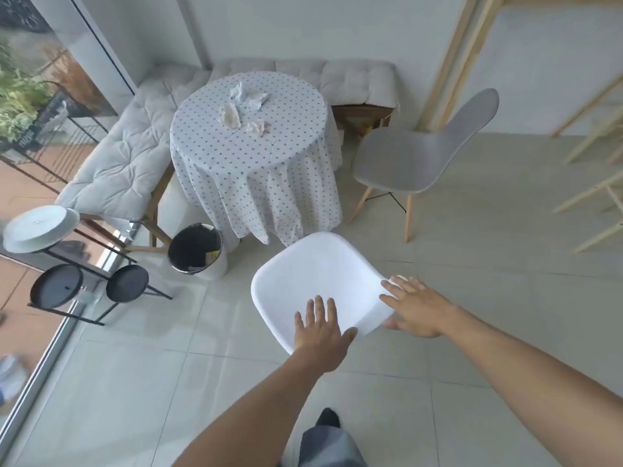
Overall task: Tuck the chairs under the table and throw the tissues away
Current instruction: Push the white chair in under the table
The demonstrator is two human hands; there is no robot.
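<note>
A white plastic chair [317, 278] stands in front of me, its seat facing the round table [256, 170], which wears a dotted white cloth. My left hand [320, 335] lies flat with fingers spread on the top edge of the chair's back. My right hand [413, 306] rests over the back's right corner, fingers spread, thumb below the edge. Several crumpled tissues [244, 107] lie on the tabletop. A grey chair [418, 156] stands apart to the right of the table, turned toward it. A white bin [199, 252] with a black liner stands open by the table's near left.
A cushioned corner bench [124, 163] wraps behind and left of the table. A black metal stand [91, 284] with round trays and a white dish [37, 229] stands at the left by the glass door. Pale wooden legs [600, 183] show at the right. Tiled floor lies around me.
</note>
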